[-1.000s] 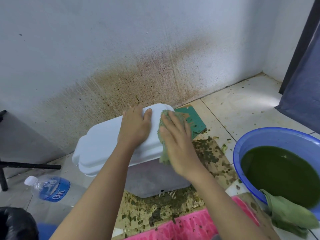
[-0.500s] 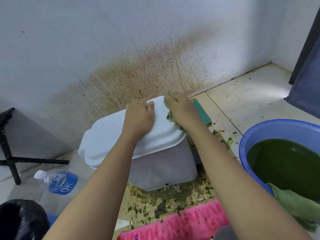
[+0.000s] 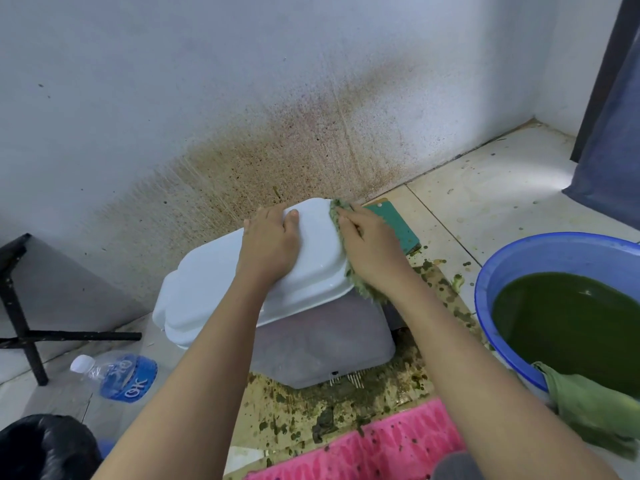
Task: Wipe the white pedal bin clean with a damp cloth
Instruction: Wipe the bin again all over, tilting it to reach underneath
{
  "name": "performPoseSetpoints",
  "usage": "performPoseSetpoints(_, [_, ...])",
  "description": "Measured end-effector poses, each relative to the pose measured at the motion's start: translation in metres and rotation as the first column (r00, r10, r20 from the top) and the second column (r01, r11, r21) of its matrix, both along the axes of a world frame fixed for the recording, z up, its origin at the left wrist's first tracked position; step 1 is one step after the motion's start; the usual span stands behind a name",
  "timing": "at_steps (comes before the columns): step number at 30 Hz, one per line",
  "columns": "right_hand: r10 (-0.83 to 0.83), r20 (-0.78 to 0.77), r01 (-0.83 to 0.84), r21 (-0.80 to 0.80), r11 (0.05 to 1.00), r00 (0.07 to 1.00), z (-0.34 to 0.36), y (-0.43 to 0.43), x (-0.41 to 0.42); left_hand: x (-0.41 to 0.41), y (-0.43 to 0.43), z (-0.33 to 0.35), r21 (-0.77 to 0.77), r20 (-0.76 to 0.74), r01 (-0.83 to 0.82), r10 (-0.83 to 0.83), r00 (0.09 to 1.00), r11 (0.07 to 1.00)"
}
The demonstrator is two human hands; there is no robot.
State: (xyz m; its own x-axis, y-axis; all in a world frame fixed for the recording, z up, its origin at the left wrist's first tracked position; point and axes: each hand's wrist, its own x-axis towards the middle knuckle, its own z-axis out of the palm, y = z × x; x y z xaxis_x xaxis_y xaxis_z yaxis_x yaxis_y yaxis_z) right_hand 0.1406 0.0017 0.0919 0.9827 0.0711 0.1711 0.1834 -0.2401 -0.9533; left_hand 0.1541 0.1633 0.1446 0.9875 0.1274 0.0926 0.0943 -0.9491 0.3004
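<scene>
Right hand (image 3: 374, 251), fingers flat on cloth (image 3: 363, 291), slid back down the pedal bin (image 3: 214, 289) rim; left hand (image 3: 270, 244) braced flat; wiping unfinished.

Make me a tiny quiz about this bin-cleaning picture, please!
1. True or false: the left hand rests on the white bin's lid.
2. What colour is the water in the blue basin? A clear, B green, C red.
3. Fill in: the right hand presses a ___ against the lid's edge.
Key: 1 true; 2 B; 3 cloth.
</scene>
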Motion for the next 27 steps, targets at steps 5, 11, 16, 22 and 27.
performPoseSetpoints(5, [0.101, -0.096, -0.087, 0.143, 0.986, 0.990, 0.004, -0.004, 0.020, 0.000, 0.000, 0.001, 0.003, -0.009, 0.005, -0.005, 1.000, 1.000])
performPoseSetpoints(11, [-0.028, -0.036, 0.036, 0.252, 0.967, 0.999, 0.002, 0.010, -0.019, -0.005, 0.008, 0.015, -0.021, -0.089, 0.029, -0.031, 0.996, 0.999])
performPoseSetpoints(16, [-0.019, 0.082, 0.003, 0.189, 0.982, 0.996, 0.029, 0.055, -0.036, -0.007, 0.020, 0.045, -0.359, -0.117, -0.167, 0.133, 0.984, 0.918])
performPoseSetpoints(22, [0.024, 0.387, -0.073, 0.111, 0.991, 0.922, 0.041, 0.120, -0.071, -0.031, 0.066, 0.070, -0.544, -0.107, -0.301, 0.291, 0.951, 0.783])
performPoseSetpoints(27, [-0.061, 0.635, -0.005, 0.101, 0.995, 0.770, 0.025, 0.142, -0.081, -0.045, 0.085, 0.079, -0.588, -0.264, -0.344, 0.228, 0.937, 0.732])
